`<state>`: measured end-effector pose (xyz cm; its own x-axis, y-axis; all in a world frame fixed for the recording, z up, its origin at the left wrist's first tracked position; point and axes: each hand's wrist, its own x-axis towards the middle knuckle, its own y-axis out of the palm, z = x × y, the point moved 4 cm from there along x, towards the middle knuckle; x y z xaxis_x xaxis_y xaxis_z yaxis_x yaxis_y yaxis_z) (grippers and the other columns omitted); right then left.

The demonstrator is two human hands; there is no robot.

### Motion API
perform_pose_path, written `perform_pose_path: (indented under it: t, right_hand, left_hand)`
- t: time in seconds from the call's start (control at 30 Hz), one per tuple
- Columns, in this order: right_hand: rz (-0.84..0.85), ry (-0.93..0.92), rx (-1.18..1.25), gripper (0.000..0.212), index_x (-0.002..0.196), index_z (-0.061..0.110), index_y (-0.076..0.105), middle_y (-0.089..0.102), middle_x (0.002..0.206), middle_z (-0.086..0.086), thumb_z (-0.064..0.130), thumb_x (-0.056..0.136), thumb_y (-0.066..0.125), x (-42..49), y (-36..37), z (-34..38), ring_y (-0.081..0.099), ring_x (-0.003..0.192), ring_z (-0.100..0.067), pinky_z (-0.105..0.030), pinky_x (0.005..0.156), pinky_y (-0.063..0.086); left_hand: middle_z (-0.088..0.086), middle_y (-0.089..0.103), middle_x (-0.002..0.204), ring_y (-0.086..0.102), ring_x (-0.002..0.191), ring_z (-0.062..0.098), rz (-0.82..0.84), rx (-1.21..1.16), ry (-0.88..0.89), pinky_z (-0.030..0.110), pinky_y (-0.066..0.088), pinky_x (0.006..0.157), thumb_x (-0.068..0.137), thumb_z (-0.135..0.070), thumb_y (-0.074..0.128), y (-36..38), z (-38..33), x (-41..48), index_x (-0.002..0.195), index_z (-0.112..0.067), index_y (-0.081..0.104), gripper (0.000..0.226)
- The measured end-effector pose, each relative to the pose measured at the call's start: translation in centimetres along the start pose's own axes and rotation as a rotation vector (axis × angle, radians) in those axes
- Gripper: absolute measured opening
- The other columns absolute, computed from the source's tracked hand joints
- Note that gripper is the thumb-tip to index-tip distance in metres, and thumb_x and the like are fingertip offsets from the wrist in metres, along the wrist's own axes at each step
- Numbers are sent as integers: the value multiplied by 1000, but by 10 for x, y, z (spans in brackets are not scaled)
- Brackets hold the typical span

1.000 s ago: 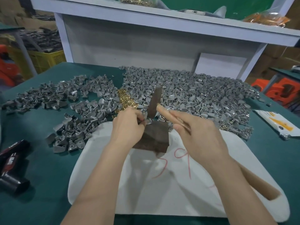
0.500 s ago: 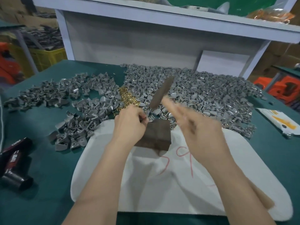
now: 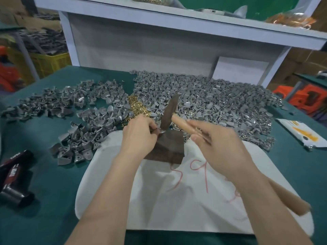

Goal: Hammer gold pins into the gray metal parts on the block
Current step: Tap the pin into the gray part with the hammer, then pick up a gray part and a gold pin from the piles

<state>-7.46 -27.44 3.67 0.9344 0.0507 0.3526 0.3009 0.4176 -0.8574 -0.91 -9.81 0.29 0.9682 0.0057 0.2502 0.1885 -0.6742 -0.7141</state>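
Gray metal part (image 3: 162,132) on the block (image 3: 169,147): we judge it small, stiff, light.
We pinch its edge with fingers of the left hand (image 3: 139,136); the right hand (image 3: 218,145) wraps the hammer (image 3: 183,124) handle.

The left forearm (image 3: 109,191) and right forearm (image 3: 261,200) are bare and rise from the bottom edge, converging toward the middle; the left hand (image 3: 139,137) lies knuckles up, fingers curled, its fingertips pinching a gray metal part (image 3: 162,132); the right hand (image 3: 224,147) sits just beside it, back uppermost, fingers and thumb closed round the hammer handle (image 3: 182,123); the two hands are near but apart.
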Motion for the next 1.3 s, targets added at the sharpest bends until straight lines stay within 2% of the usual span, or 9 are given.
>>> perform_pose_path:
  t: [0.2, 0.4, 0.6, 0.73, 0.87, 0.93, 1.0, 1.1, 1.3]
  right_hand:
    - [-173, 177, 258, 37, 130, 32, 53, 66, 92, 10, 24, 94, 53, 20, 4, -27, 59, 72, -13, -24, 68, 42]
    - [165, 441, 528, 34, 121, 23, 59, 59, 65, -1, 18, 89, 63, 29, 48, -54, 48, 44, -15, -24, 41, 40]
    - [-14, 303, 26, 36, 114, 27, 64, 58, 97, 2, 50, 86, 58, 37, 34, -48, 58, 88, -20, -32, 78, 47]
    - [-42, 47, 266, 24, 108, 28, 66, 62, 90, 8, 37, 86, 63, 47, 37, -6, 59, 81, -6, -22, 81, 44]
    - [118, 96, 511, 10, 89, 27, 64, 70, 82, 1, 19, 91, 59, 71, 55, 19, 67, 77, -22, -39, 76, 55]
    - [-99, 179, 557, 13, 99, 27, 62, 68, 89, 6, 17, 93, 55, 91, 42, 13, 68, 78, -17, -19, 61, 52]
    - [-269, 284, 509, 40, 132, 25, 47, 61, 116, 2, 20, 93, 55, 113, 27, 3, 62, 98, -15, -9, 73, 48]
    - [-42, 331, 223, 77, 149, 34, 7, 25, 152, -14, 26, 92, 56, 136, 38, 14, 51, 120, -29, -43, 101, 45]
    - [377, -207, 71, 27, 117, 20, 63, 65, 107, 0, 24, 90, 60, 121, 111, 108, 57, 84, -12, -26, 79, 47]
  left_hand:
    - [1, 59, 97, 59, 95, 26, -9, 24, 15, 43, 48, 87, 87, -20, 65, 1, 0, 1, 82, -19, 69, 6]
    - [-3, 59, 98, 59, 94, 23, -12, 57, 13, 41, 47, 87, 88, -23, 64, 2, 0, 2, 80, -23, 67, 8]
    - [-1, 58, 102, 59, 98, 24, -18, 43, 17, 43, 45, 90, 89, -24, 63, 2, -1, 2, 87, -22, 70, 7]
    - [-1, 58, 99, 58, 93, 23, -48, -93, 61, 42, 44, 89, 89, -22, 63, 0, -6, 2, 90, -21, 68, 6]
    - [-2, 62, 106, 58, 95, 18, -137, -192, 73, 40, 45, 92, 90, -19, 60, -4, -5, 2, 105, -20, 68, 16]
    - [-3, 59, 115, 57, 99, 14, -260, -289, 5, 33, 44, 96, 91, -20, 58, -11, 1, 3, 115, -21, 63, 24]
    - [-6, 54, 116, 55, 99, 7, -408, -416, -86, 17, 41, 91, 93, -19, 55, -20, 8, 4, 115, -22, 61, 23]
    - [-5, 51, 116, 54, 97, 6, -590, -721, -270, 21, 44, 88, 94, -16, 50, -27, 24, 4, 105, -29, 55, 18]
    - [9, 49, 127, 51, 89, 3, -850, -1083, -415, 6, 41, 67, 97, -12, 41, -33, 46, 1, 97, -29, 48, 18]
